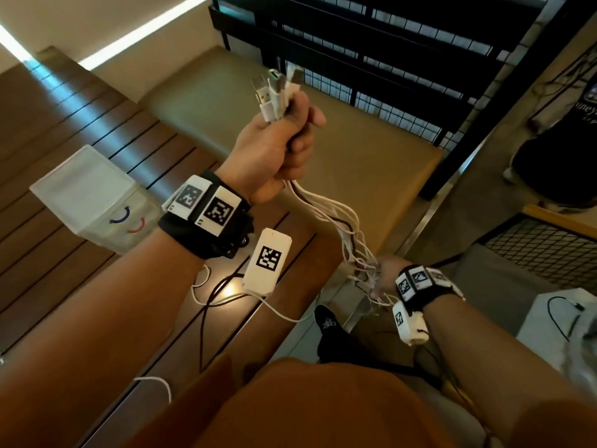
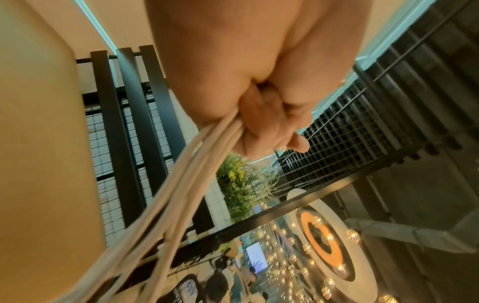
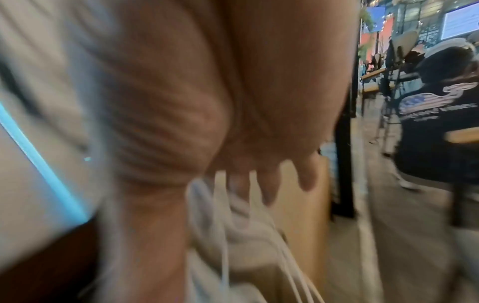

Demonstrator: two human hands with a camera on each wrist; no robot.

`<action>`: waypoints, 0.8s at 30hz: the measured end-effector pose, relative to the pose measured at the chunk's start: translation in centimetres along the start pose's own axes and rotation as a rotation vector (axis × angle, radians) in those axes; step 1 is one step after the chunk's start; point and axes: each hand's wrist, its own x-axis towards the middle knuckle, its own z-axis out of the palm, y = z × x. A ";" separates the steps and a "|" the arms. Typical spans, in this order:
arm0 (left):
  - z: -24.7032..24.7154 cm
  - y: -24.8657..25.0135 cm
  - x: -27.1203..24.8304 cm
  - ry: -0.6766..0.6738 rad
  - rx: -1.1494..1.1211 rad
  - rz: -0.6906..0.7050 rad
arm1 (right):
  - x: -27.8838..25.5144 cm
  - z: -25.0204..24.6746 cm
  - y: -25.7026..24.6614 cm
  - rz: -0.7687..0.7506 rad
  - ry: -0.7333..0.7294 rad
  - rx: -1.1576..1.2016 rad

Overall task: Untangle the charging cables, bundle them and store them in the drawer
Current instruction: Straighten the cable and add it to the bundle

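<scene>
My left hand (image 1: 290, 130) is raised and grips a bunch of white charging cables (image 1: 326, 205), with their plug ends (image 1: 274, 92) sticking out above the fist. In the left wrist view the curled fingers (image 2: 261, 123) hold the cables (image 2: 186, 184) tight. The strands run down and right to my right hand (image 1: 382, 270), low beside the table edge. There, blurred, the spread straight fingers (image 3: 269, 184) have cable strands (image 3: 223, 225) running between them. A translucent plastic drawer box (image 1: 93, 195) stands on the table at the left.
The drawer box sits on a dark slatted wooden table (image 1: 64, 140). Loose white and dark leads (image 1: 226, 292) lie near its front edge. Beyond is a tan bench cushion (image 1: 323, 140) and a black mesh railing (image 1: 371, 43). A person in black (image 1: 565, 140) sits at the right.
</scene>
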 end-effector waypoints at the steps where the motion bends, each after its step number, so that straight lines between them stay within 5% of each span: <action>1: 0.1 -0.7 0.1 0.007 0.024 -0.016 | -1.2 -1.3 -0.5 -0.009 -0.051 -0.020; 4: 1.2 -3.1 0.4 0.007 0.075 -0.084 | -5.6 -6.0 -2.7 -0.147 -0.016 0.162; 6: 2.5 -4.2 0.6 0.048 0.045 -0.121 | -9.3 -8.5 -5.2 -0.414 0.056 0.376; 8: 3.6 -4.6 0.9 0.131 -0.028 -0.152 | -11.1 -9.1 -8.3 -0.641 0.126 0.527; 10: 3.5 -4.3 1.5 0.202 -0.076 -0.149 | -10.1 -8.0 -10.6 -0.702 0.244 0.624; 17: -1.2 -3.8 2.0 0.421 -0.229 -0.097 | -2.6 -2.0 -4.0 -0.317 0.142 0.385; 22: -3.1 -3.4 1.4 0.240 -0.105 -0.152 | -2.0 -0.4 1.1 -0.074 -0.151 0.031; 24: -3.2 -3.9 0.9 0.109 0.015 -0.217 | -4.3 -3.3 -0.1 -0.160 -0.094 0.324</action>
